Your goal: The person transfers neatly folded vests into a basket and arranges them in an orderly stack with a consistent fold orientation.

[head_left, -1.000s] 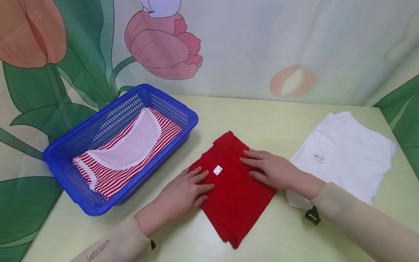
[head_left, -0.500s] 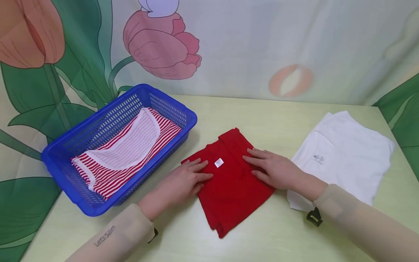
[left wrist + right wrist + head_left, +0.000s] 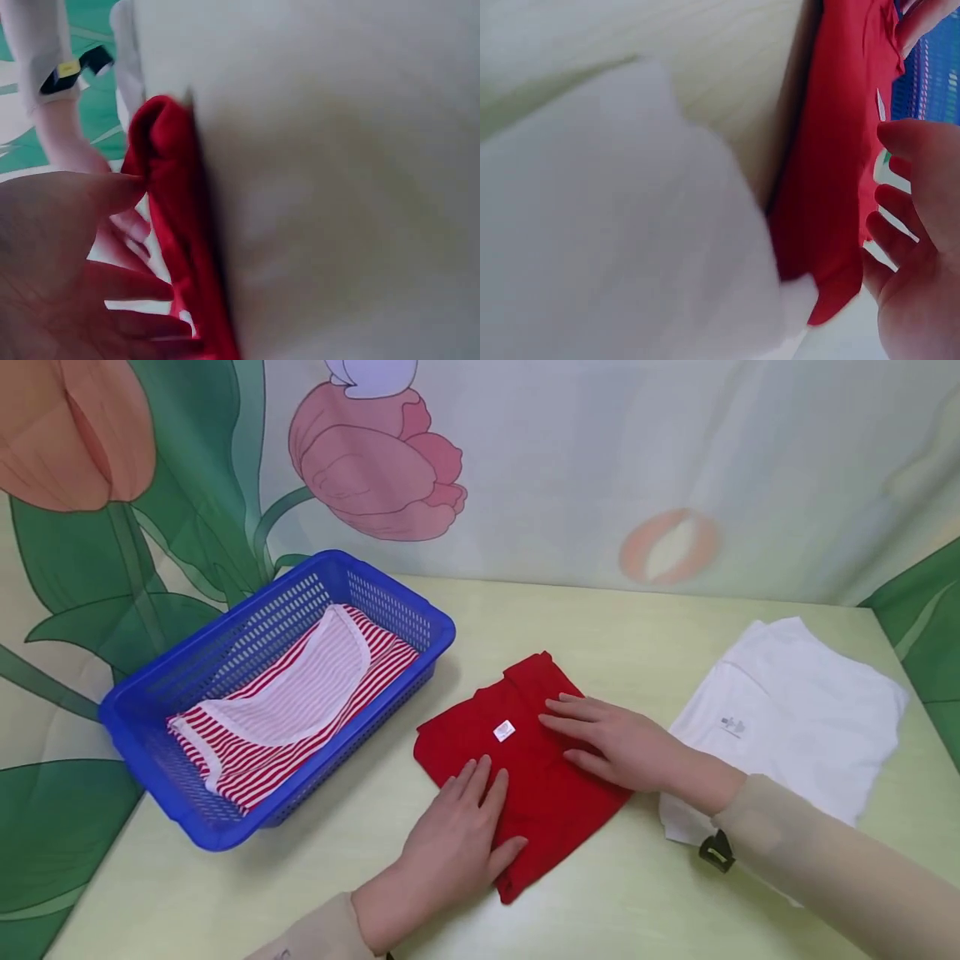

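A folded red garment (image 3: 540,802) with a small white label (image 3: 504,730) lies on the table between both hands. On its lower left part rests the left hand (image 3: 457,835), fingers extended and thumb apart. Across its upper right part lies the right hand (image 3: 611,739) with spread, nearly straight fingers. The left wrist view shows the red cloth's (image 3: 180,202) rolled edge beside the left hand (image 3: 82,262). In the right wrist view the right hand (image 3: 922,240) touches the red cloth (image 3: 825,165), its fingers slightly bent.
A blue basket (image 3: 277,806) at the left holds a folded red-and-white striped garment (image 3: 300,693). A folded white garment (image 3: 810,718) lies at the right, partly under the right forearm. Behind the table (image 3: 600,627) hangs a curtain (image 3: 547,468) printed with flowers.
The red garment has turned slightly, its lower corner shifting up and left. The left hand has moved from its left corner down to its lower left edge; the right hand has barely moved.
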The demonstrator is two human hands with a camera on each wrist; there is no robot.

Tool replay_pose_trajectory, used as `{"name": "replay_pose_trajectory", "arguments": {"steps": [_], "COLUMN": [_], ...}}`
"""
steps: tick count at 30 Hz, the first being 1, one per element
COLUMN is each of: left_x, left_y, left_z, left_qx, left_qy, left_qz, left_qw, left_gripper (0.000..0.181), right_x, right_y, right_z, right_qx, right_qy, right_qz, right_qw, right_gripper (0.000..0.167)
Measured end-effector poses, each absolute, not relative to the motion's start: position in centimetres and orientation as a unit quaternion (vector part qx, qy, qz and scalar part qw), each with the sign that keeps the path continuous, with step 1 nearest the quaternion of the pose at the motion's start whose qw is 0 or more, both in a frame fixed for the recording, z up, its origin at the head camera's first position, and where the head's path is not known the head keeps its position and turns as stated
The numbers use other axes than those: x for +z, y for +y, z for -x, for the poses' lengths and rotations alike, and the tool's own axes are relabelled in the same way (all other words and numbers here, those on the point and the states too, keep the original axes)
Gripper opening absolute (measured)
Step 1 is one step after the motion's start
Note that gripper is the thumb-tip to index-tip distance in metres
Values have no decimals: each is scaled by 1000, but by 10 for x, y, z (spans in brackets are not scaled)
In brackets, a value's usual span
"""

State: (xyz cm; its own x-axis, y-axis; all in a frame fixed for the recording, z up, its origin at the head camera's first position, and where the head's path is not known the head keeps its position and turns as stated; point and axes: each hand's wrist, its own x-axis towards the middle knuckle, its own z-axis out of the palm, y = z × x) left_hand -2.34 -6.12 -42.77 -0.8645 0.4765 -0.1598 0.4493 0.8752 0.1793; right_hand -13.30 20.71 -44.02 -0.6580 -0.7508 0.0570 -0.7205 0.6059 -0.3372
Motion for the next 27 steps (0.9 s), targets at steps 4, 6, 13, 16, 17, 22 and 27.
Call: {"name": "replay_pose_trajectory", "arguments": {"steps": [4, 6, 13, 16, 17, 22, 27], "left_x": [-436, -440, -438, -436, -435, -432, -431], "left_y": [-55, -57, -73, -81, -84, -94, -95], "left_z": [23, 26, 45, 57, 60, 74, 83], "left_qx": [56, 59, 77, 84, 87, 107, 118], "left_qy": [965, 964, 957, 955, 954, 950, 945], "left_qz": [-235, -238, -252, -245, -244, -245, -255], "left_qw": [106, 102, 123, 146, 150, 164, 165], "left_gripper": [82, 79, 79, 81, 81, 83, 82], "right_x": [-444, -446, -444, -441, -441, -440, -438], "right_y": [199, 197, 200, 202, 202, 207, 210], "right_z": [136, 136, 136, 134, 133, 123, 111], "right_qx": [-138, -128, -117, -113, -111, -107, -109], "right_qy": [889, 891, 904, 908, 910, 914, 920], "right_qz": [432, 431, 404, 392, 389, 378, 364], "right_qw": [55, 62, 80, 90, 93, 100, 98], "right_gripper": [60, 60, 59, 59, 60, 64, 70]}}
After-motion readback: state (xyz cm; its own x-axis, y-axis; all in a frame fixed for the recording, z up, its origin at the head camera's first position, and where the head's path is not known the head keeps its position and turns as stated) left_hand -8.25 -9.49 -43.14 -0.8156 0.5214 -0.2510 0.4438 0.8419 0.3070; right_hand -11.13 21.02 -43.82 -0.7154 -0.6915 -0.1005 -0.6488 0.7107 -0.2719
